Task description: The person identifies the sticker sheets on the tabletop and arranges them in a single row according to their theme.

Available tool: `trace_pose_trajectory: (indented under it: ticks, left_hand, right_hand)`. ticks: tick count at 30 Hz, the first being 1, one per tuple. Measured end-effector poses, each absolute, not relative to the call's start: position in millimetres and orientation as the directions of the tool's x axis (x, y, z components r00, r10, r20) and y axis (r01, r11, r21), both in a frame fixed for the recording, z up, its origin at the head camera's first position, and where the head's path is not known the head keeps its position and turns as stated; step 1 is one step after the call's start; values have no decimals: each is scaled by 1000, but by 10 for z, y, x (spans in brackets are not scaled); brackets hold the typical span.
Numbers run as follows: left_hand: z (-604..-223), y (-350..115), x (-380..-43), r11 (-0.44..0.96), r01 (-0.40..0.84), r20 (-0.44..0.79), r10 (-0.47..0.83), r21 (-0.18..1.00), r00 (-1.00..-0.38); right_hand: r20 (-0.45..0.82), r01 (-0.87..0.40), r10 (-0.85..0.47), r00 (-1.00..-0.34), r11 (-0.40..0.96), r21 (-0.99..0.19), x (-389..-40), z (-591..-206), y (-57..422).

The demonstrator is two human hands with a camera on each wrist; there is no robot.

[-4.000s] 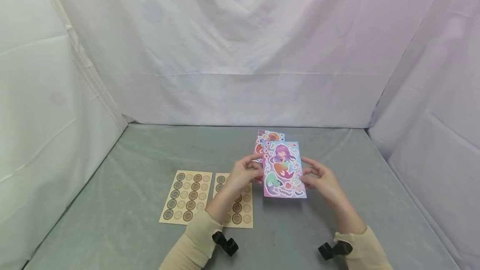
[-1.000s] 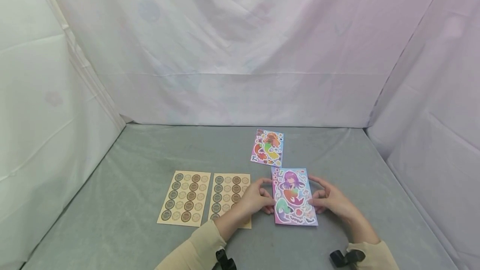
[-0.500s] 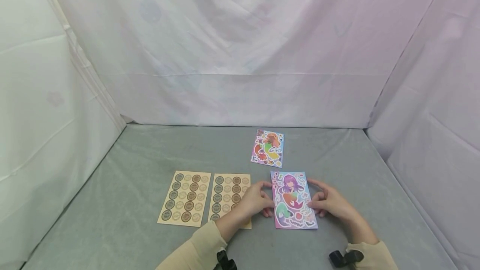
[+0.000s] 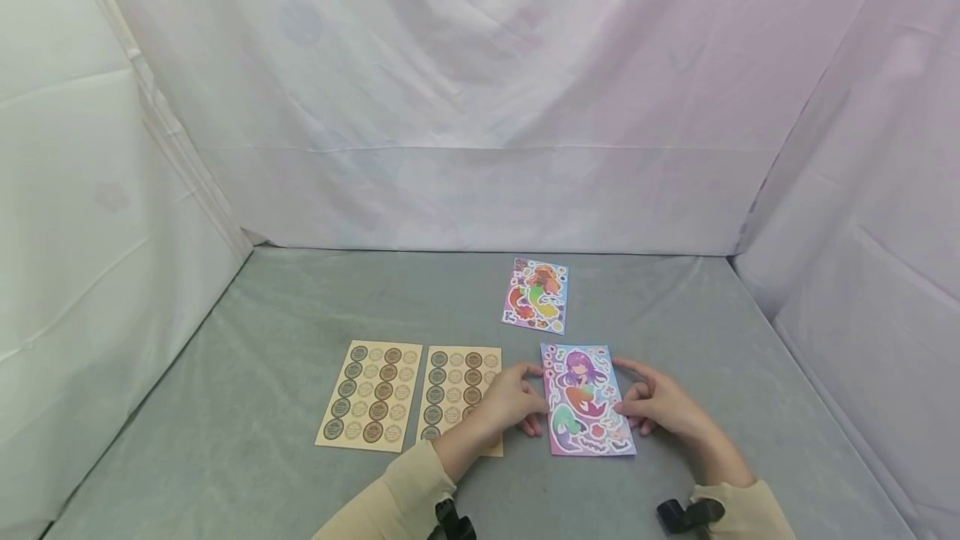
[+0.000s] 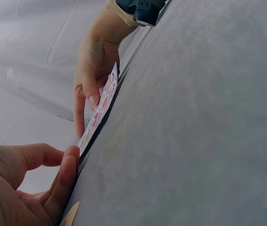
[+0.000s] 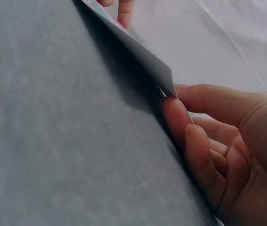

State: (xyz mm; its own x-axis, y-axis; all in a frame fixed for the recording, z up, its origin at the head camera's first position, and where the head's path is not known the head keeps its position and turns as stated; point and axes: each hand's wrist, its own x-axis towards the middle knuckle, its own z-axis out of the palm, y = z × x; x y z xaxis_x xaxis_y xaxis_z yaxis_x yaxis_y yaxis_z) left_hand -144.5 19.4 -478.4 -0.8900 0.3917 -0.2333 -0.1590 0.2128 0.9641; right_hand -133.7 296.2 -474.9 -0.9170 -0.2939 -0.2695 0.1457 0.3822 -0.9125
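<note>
A mermaid sticker sheet [image 4: 587, 402] in pink and blue lies between the two hands, low over the grey table. My left hand [image 4: 513, 398] pinches its left edge. On the opposite edge, my right hand [image 4: 663, 402] pinches with the thumb on top and fingers underneath. The right wrist view shows the pale underside of the sheet [image 6: 145, 56] tilted up from the table, with a dark shadow below. From the left wrist view, the sheet [image 5: 100, 108] appears nearly edge-on between both hands.
Another mermaid sticker sheet [image 4: 536, 296] lies farther back. Two tan sheets of round stickers lie to the left: the outer tan sheet [image 4: 369, 396] is fully visible, while the inner tan sheet [image 4: 442, 373] is partly covered by my left forearm. White cloth walls [image 4: 480, 190] enclose the table.
Both hands have brought the mermaid sheet down and nearer, slightly right, uncovering the sheet behind it. Over the last half second it has barely moved.
</note>
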Motion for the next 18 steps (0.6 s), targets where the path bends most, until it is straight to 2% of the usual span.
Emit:
trace_pose_trajectory:
  ticks: [18]
  left_hand:
    - [-4794,199,-1441,250,-150,-240,387,957,-890]
  right_hand:
    - [-273,121,-244,-930,499,-858,-1345,-4745,2918]
